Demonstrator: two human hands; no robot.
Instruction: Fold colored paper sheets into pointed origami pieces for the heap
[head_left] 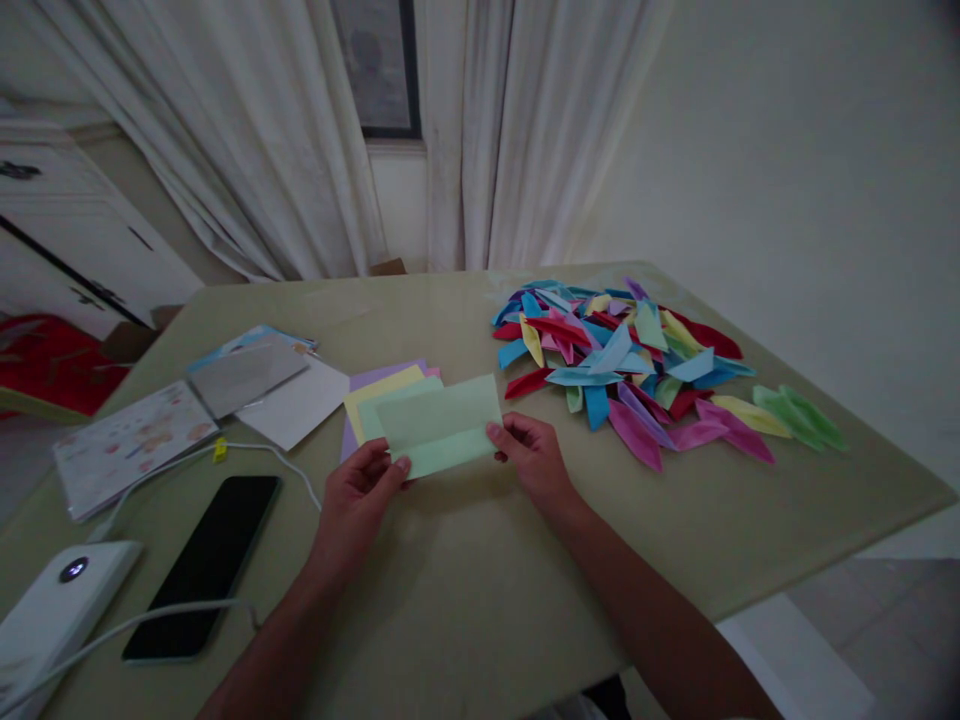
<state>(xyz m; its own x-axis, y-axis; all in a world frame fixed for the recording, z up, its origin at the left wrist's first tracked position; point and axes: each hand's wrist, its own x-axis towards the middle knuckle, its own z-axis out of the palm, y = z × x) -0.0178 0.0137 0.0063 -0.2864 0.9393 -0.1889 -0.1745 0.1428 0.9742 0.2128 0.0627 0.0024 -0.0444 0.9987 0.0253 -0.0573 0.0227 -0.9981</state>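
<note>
A light green sheet of paper (pixel 444 428) with a crease across its middle is held up over the table. My left hand (pixel 364 492) pinches its lower left corner between thumb and fingers. At the right edge, my right hand (pixel 531 455) grips it the same way. Just behind it lies a small stack of coloured sheets (pixel 382 385) in purple, yellow and green, partly covered by the held paper. Beyond my right hand spreads a heap of folded paper pieces (pixel 600 345) in blue, red, pink, yellow and green.
Left on the table (pixel 465 600) are a black phone (pixel 206 565), a white power bank (pixel 64 620) with a white cable (pixel 292 465), a patterned packet (pixel 135 445) and clear sleeves (pixel 244 375). Curtains (pixel 285 130) hang behind; a wall (pixel 795 180) rises at right.
</note>
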